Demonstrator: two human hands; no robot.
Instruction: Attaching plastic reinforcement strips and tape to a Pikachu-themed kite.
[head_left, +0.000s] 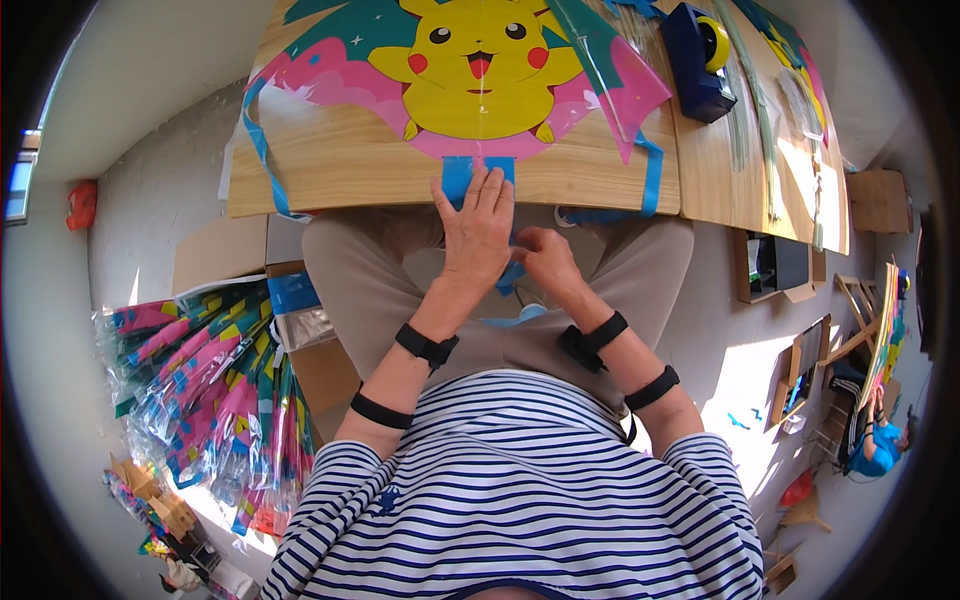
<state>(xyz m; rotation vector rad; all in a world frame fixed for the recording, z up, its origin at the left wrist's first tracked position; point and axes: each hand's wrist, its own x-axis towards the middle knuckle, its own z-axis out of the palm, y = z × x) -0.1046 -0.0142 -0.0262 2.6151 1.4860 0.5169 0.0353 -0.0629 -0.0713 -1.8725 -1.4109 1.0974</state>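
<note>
A kite (340, 85) with a big yellow cartoon figure, pink edges and dark green parts lies on the wooden table (350, 170). At its lower middle a blue strip (457, 178) runs over the table's front edge and hangs down between my knees. My left hand (475, 230) lies flat on this strip at the edge, fingers stretched out. Just below and to the right, my right hand (548, 262) has its fingers curled together around the hanging strip, partly hidden behind my left hand. Blue ribbons (652, 175) hang from both sides of the kite.
A dark blue tape dispenser (695, 65) with yellow tape stands at the back right, beside thin pale rods (755, 120). Many folded kites in clear sleeves (220, 390) lie at left near a cardboard box (325, 375). Another person (880, 440) works far right.
</note>
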